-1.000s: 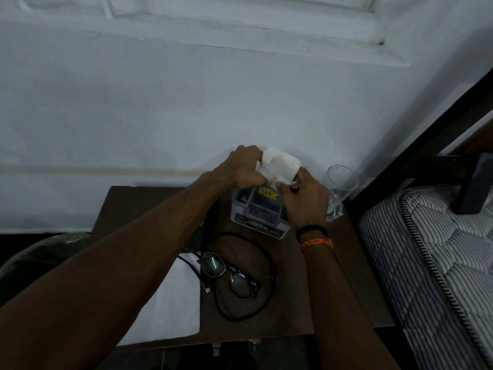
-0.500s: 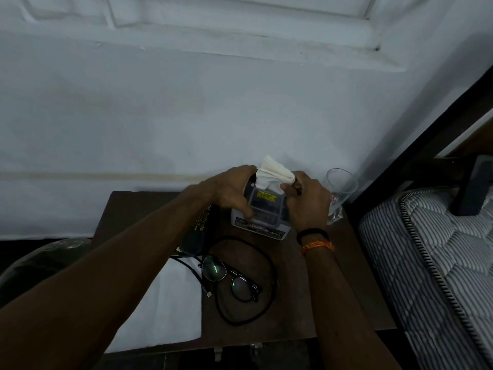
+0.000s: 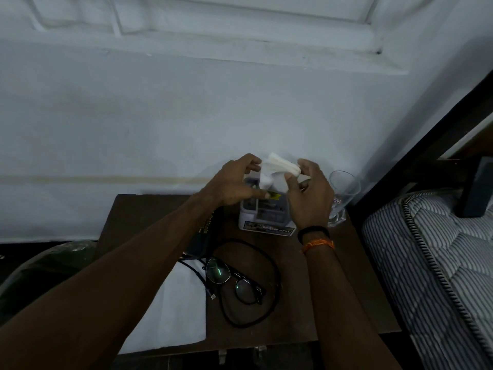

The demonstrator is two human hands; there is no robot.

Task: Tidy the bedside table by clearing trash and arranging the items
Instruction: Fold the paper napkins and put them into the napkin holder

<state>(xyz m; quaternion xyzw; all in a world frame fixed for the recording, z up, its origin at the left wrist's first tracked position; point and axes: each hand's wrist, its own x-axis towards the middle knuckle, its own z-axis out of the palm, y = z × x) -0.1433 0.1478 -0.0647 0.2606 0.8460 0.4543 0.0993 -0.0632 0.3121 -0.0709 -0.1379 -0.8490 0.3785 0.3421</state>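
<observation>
Up top, both hands point(image 3: 277, 186) pinch a crumpled white tissue point(image 3: 277, 170).

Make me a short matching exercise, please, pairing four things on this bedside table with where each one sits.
Things:
1. eyeglasses
2. drinking glass
3. white tissue
4. white paper sheet

Places:
A. at the table's front left
B. between the two hands, above the small box
C. inside the loop of black cable
D. at the table's back right corner, by the bed

Pairs: 1-C, 2-D, 3-B, 4-A
</observation>
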